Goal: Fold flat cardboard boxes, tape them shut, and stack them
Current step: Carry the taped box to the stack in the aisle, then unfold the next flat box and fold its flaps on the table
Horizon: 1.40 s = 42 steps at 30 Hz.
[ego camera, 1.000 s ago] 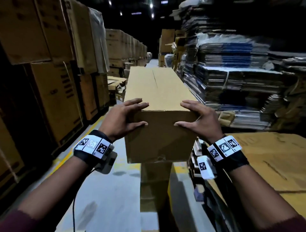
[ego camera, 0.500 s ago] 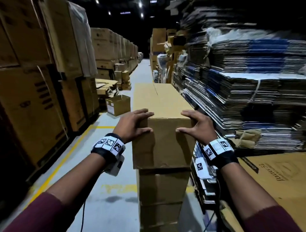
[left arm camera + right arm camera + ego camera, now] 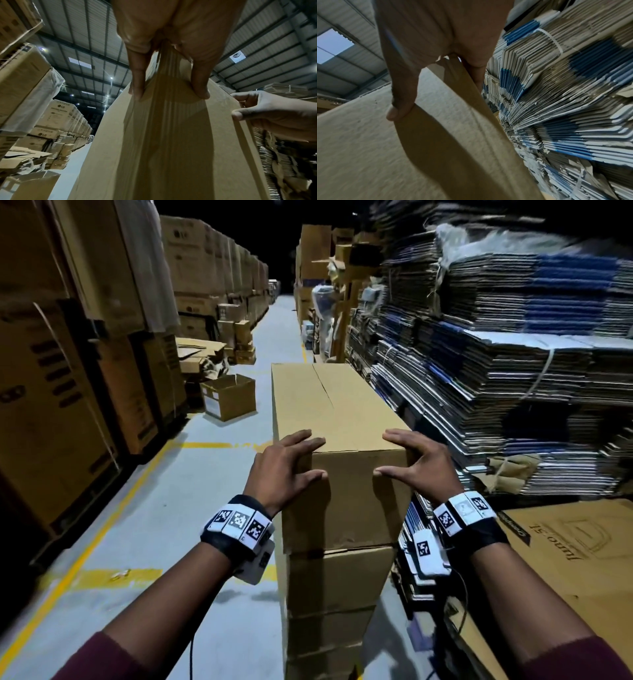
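A long plain cardboard box (image 3: pixel 342 412) lies on top of a stack of similar boxes (image 3: pixel 335 583) in the aisle, its top seam running away from me. My left hand (image 3: pixel 291 463) grips its near left corner, fingers on top and thumb on the near face. My right hand (image 3: pixel 404 457) grips the near right corner the same way. In the left wrist view the left hand (image 3: pixel 168 56) presses two digits on the box (image 3: pixel 171 135). The right wrist view shows the right hand (image 3: pixel 436 54) wrapped over the box's edge (image 3: pixel 436 148).
Strapped bundles of flat cardboard (image 3: pixel 513 371) rise close on the right. A flat printed carton (image 3: pixel 565 559) lies at lower right. Tall cartons (image 3: pixel 68 388) line the left. An open small box (image 3: pixel 228 397) sits on the grey floor, which has yellow lines (image 3: pixel 102 525).
The box has come down from chest height onto the stack. Both hands keep their hold on its near corners, and the view has tilted down.
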Available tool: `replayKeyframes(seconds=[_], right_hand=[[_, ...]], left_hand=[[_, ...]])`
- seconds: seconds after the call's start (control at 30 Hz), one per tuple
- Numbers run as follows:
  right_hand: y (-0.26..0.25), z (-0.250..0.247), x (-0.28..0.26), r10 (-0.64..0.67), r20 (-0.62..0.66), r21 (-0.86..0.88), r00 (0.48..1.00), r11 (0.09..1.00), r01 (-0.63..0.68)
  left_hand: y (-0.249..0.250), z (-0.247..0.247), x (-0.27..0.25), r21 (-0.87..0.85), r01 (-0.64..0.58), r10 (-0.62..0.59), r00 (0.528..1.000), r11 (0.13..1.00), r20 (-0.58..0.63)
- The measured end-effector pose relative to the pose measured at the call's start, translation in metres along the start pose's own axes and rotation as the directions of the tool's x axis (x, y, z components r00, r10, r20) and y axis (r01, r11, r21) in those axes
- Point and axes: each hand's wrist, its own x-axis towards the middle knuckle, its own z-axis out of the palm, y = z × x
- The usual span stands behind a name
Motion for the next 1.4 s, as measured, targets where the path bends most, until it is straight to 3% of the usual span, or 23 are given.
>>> replayKeyframes(seconds=[0.2, 0.37, 0.47, 0.67, 0.77, 0.93, 1.07, 1.23, 1.4], right_hand=[[-0.001, 0.003, -0.011, 0.071, 0.02, -0.024, 0.997, 0.997, -0.071], [-0.001, 0.008, -0.026, 0.197, -0.04, -0.297, 0.98, 0.934, -0.2], [-0.01, 0.006, -0.043, 0.263, -0.06, -0.366, 0.963, 0.892, -0.266], [-0.045, -0.004, -0.099, 0.286, 0.047, -0.432, 0.957, 0.87, -0.239], [-0.077, -0.011, -0.157, 0.291, 0.096, -0.456, 0.952, 0.863, -0.218], [-0.142, -0.024, -0.296, 0.191, 0.148, -0.414, 0.97, 0.903, -0.115], [-0.175, -0.033, -0.412, 0.276, 0.193, -0.385, 0.942, 0.904, -0.186], [-0.191, -0.036, -0.529, 0.413, 0.327, -0.4, 0.85, 0.876, -0.271], [-0.174, -0.009, -0.614, 0.517, 0.395, -0.455, 0.759, 0.828, -0.328]], left_hand=[[0.006, 0.006, -0.006, -0.007, 0.038, -0.039, 0.999, 0.999, -0.009], [0.013, 0.021, -0.013, -0.084, 0.07, -0.076, 0.995, 0.994, -0.062], [0.014, 0.028, -0.025, -0.129, 0.082, -0.094, 0.991, 0.988, -0.092], [0.026, 0.029, -0.083, -0.111, 0.18, -0.192, 0.975, 0.977, -0.113], [0.047, 0.023, -0.147, -0.041, 0.257, -0.26, 0.961, 0.966, -0.097], [0.127, 0.025, -0.313, 0.062, 0.207, -0.203, 0.977, 0.976, -0.07], [0.18, 0.04, -0.428, 0.094, 0.204, -0.207, 0.978, 0.974, 0.024], [0.211, 0.071, -0.527, 0.16, 0.268, -0.296, 0.935, 0.95, 0.194], [0.192, 0.122, -0.592, 0.188, 0.26, -0.309, 0.895, 0.947, 0.323]])
